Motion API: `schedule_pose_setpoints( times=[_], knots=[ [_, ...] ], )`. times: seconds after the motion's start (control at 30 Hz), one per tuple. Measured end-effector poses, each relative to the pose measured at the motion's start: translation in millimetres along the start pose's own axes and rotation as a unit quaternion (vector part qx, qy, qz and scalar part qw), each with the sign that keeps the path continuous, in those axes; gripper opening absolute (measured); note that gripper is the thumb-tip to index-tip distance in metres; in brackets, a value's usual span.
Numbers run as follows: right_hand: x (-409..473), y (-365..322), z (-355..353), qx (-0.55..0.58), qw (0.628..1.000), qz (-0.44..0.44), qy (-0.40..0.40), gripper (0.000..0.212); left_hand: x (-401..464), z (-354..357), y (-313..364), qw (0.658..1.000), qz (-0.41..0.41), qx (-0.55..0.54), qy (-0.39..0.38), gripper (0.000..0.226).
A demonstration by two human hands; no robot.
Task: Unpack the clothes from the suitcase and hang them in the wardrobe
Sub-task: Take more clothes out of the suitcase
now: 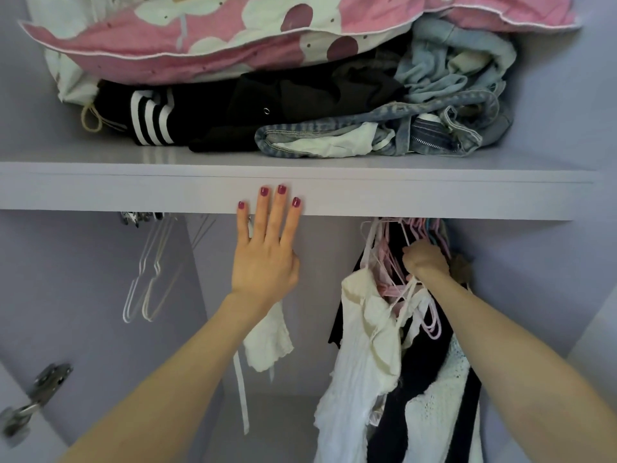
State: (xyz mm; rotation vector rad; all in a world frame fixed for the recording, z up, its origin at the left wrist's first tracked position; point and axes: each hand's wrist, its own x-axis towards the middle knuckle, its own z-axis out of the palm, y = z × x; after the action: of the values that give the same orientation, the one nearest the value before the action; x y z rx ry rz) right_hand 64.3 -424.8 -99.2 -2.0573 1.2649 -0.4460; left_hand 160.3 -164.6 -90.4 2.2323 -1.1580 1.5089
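Right hand (pixel 425 260) among hangers (pixel 424 228)

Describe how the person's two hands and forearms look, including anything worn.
Both forearms are bare, no sleeves, watches or bracelets showing. The left hand has dark pink polished nails and no visible rings. The right hand shows its back only; its nails are hidden.

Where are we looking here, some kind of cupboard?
Most likely the inside of a bedroom wardrobe: clothes hang on hangers under a shelf, empty hangers wait at the left, and folded jeans sit piled on top.
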Motion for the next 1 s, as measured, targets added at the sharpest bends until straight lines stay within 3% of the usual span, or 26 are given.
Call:
schedule_pose_setpoints(
  times=[0.07, 0.13, 0.23, 0.3, 0.37, 0.43, 0.53, 0.63, 0.73, 0.83, 0.93, 1.0],
  knots=[
    [-17, -3, 0, -0.162, 0.985, -0.052, 0.015, 0.021, -1, -2, 3, 1.000, -0.009, 0.003, -0.013, 0.101],
    [-29, 1, 6, -0.265, 0.961, -0.075, 0.036, 0.039, -2, -7, 7, 0.999, -0.025, -0.001, -0.024, 0.097],
    [-51, 14, 16, -0.330, 0.932, -0.125, 0.086, 0.065, -10, -11, 15, 0.998, -0.043, -0.025, -0.041, 0.090],
    [-67, 27, 25, -0.313, 0.906, -0.238, 0.159, 0.058, -31, -8, 19, 0.996, -0.029, -0.041, -0.075, 0.088],
    [-84, 44, 42, -0.286, 0.858, -0.358, 0.233, 0.036, -64, -3, 27, 0.988, -0.016, -0.077, -0.132, 0.092],
    [-106, 67, 64, -0.276, 0.826, -0.427, 0.243, 0.021, -109, 3, 39, 0.966, -0.027, -0.139, -0.217, 0.095],
    [-136, 99, 104, -0.274, 0.821, -0.465, 0.184, 0.027, -163, -1, 55, 0.919, -0.058, -0.211, -0.328, 0.080],
    [-167, 141, 150, -0.235, 0.857, -0.453, 0.071, 0.033, -211, 3, 61, 0.853, -0.095, -0.230, -0.459, 0.057],
    [-200, 199, 203, -0.241, 0.892, -0.379, -0.057, 0.029, -283, 22, 71, 0.803, -0.122, -0.234, -0.535, 0.048],
    [-220, 265, 263, -0.280, 0.899, -0.271, -0.200, 0.041, -375, 51, 80, 0.750, -0.137, -0.235, -0.603, 0.046],
    [-226, 334, 335, -0.276, 0.903, -0.191, -0.267, 0.044, -473, 85, 90, 0.692, -0.180, -0.237, -0.658, 0.044],
    [-225, 375, 375, -0.268, 0.904, -0.124, -0.311, 0.046, -522, 103, 93, 0.671, -0.185, -0.238, -0.678, 0.045]
  ],
)
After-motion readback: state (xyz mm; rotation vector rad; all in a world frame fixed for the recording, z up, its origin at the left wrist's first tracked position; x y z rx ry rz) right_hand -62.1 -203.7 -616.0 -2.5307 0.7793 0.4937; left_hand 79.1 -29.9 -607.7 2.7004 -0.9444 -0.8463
